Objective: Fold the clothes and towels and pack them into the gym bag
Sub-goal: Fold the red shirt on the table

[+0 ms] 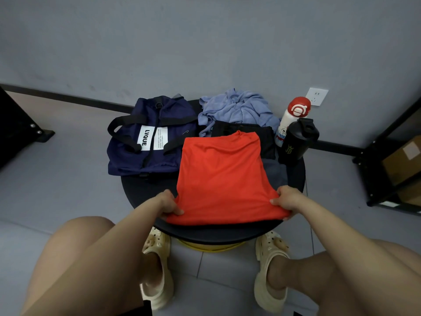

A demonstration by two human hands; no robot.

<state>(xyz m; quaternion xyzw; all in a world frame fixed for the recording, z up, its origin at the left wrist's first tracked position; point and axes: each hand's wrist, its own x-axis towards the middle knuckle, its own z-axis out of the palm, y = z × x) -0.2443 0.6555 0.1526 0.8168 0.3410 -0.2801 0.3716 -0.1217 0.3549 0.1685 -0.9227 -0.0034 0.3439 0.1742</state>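
An orange-red shirt (222, 176) lies spread on the round black table (145, 190), collar away from me. My left hand (168, 202) pinches its near left corner and my right hand (286, 200) pinches its near right corner. Under the shirt's far end lies a black garment (241, 128). A crumpled light-blue towel (237, 106) sits behind that. The navy gym bag (148, 137) with black straps and a white LVQUE label rests on the table's left side, closed and flat.
A white bottle with a red cap (293, 117) and a black shaker bottle (298, 142) stand at the table's right edge. A grey cloth (276, 171) shows beside the shirt. A black shelf with cardboard boxes (401, 165) is at the right. My knees flank the table.
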